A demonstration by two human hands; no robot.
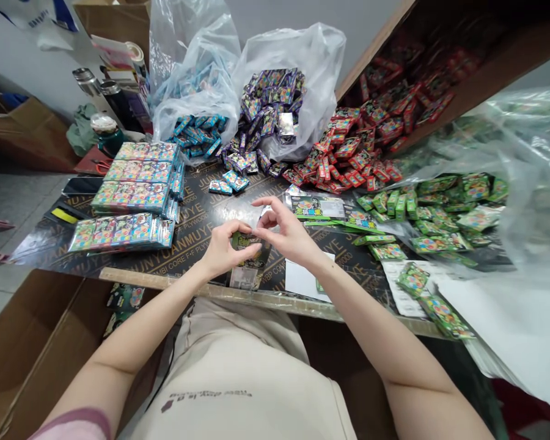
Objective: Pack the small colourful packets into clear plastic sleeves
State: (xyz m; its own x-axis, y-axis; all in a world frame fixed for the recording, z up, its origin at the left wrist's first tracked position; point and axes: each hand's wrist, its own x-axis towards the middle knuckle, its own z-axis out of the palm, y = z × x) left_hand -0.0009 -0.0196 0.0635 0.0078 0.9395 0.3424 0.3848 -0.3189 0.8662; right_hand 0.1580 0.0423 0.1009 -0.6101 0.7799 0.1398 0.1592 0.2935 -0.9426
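My left hand [229, 247] and my right hand [291, 235] meet above the table's front edge, thumbs and forefingers curled and fingertips nearly touching. Under and between them is a small printed plastic bag [247, 260], dark with green print and a clear lower part. The left fingers appear to pinch its upper edge. A pale, shiny bit shows behind the right fingers, too covered to identify. Right of the hands lie flat printed green bags [318, 208] and a white sheet [305, 278]. Beyond them are two small blue packets [235, 180].
Shrink-wrapped multicoloured packs [132, 183] stand stacked at left. Blue packets [199, 134], purple packets [270, 98], red packets [357, 153] and green packets [440, 208] are heaped along the back and right. An open carton [41, 342] sits below the left edge.
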